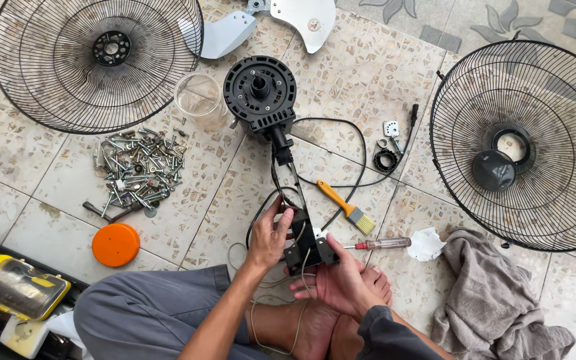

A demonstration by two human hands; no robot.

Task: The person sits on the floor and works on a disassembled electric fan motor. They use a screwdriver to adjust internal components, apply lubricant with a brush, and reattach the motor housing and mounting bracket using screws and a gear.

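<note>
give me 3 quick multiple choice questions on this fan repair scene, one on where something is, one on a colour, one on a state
1. Where does the paintbrush lie?
A. inside a fan grille
B. on the tiles, right of the black part the hands hold
C. on the grey cloth

2. What colour is the round lid beside the pile of screws?
A. orange
B. green
C. white

3. How is the black part held?
A. left hand only
B. lying untouched
C. both hands on it

Answers:
1 B, it rests on tile above the screwdriver.
2 A, plainly orange.
3 C, the left hand and right hand both grip it.
</note>
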